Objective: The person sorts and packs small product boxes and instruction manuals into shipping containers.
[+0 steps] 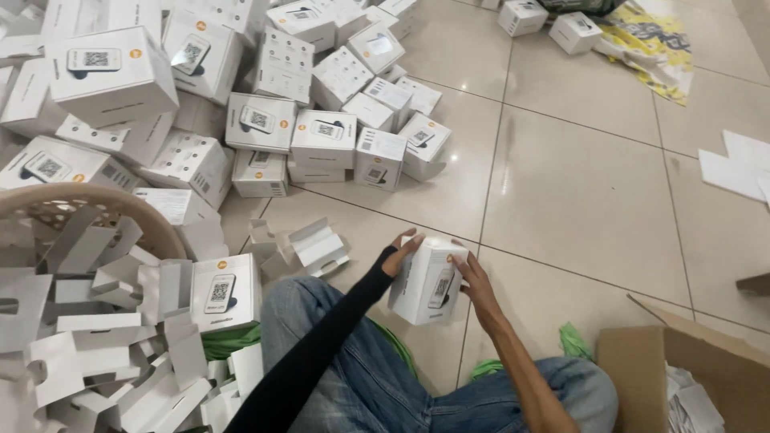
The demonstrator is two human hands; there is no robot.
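I hold a small white carton (423,281) with a picture of a device on its front, just above the tiled floor. My left hand (398,252), in a black sleeve, grips its left top edge. My right hand (475,279) presses its right side. I sit cross-legged in blue jeans (353,377) right below the carton.
A big heap of like white cartons (265,120) covers the floor at upper left. A beige basket (96,200) and loose white card inserts (104,337) lie at left. A brown cardboard box (690,369) stands at lower right. Two more cartons (553,24) and a yellow bag (654,44) lie far off.
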